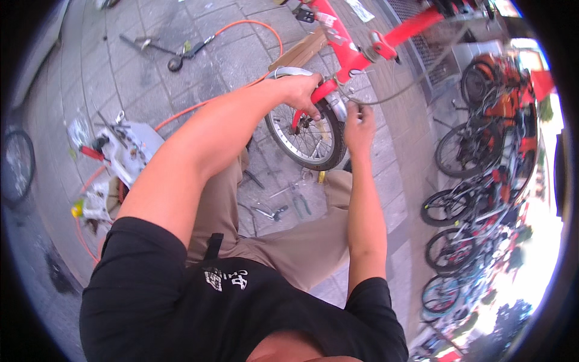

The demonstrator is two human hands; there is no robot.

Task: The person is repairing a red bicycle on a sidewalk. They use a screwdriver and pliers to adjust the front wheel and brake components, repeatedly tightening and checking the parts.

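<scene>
A red small-wheeled bicycle (353,51) stands in front of me on grey paving. My left hand (304,92) grips the red fork just above the front wheel (304,140), next to the silver mudguard (289,72). Just right of the wheel, my right hand (359,123) pinches the end of a thin grey cable (392,96). That cable arcs up and to the right toward the frame. Both forearms reach out from my black shirt and tan trousers.
Pliers and other small tools (283,208) lie on the pavement under the wheel. An orange hose (241,27) curls across the slabs. A white tool tray (126,151) sits at left, more tools (175,54) beyond. A row of parked bicycles (482,181) lines the right side.
</scene>
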